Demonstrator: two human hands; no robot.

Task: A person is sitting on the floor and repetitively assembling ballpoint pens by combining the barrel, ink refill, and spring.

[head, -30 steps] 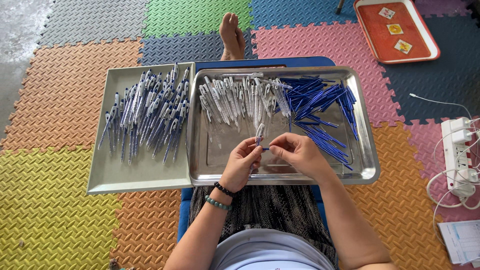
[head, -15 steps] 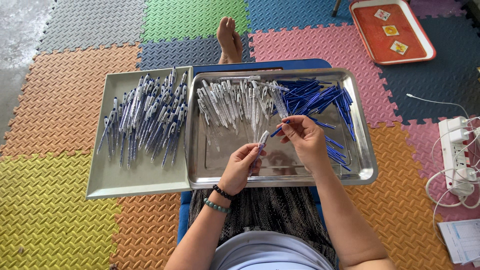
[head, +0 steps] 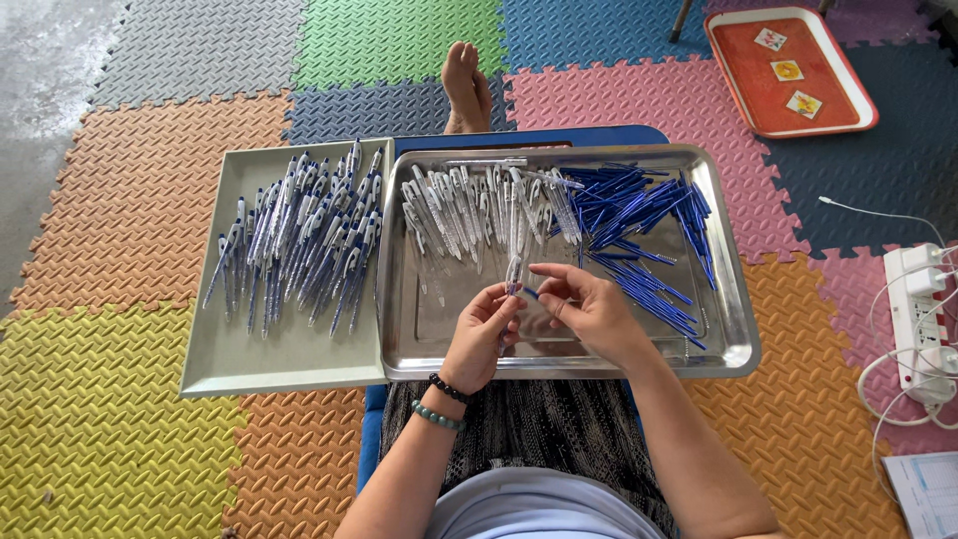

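My left hand [head: 483, 334] holds a clear pen barrel [head: 513, 273] upright over the shiny steel tray [head: 728, 344]. My right hand [head: 589, 307] pinches a blue refill [head: 530, 293] at the barrel's lower end. Behind the hands lie a heap of clear pen barrels [head: 469, 210] and a heap of blue refills [head: 639, 225] in the same tray. Several assembled pens [head: 299, 240] fill the grey tray [head: 259, 364] to the left.
An orange tray [head: 758, 110] with three small cards lies on the foam mats at the far right. A white power strip [head: 923, 319] with cables sits at the right edge. A bare foot [head: 466, 85] rests beyond the trays.
My right hand went up to the blue refill heap, then came back down to the barrel in my left hand with a refill.
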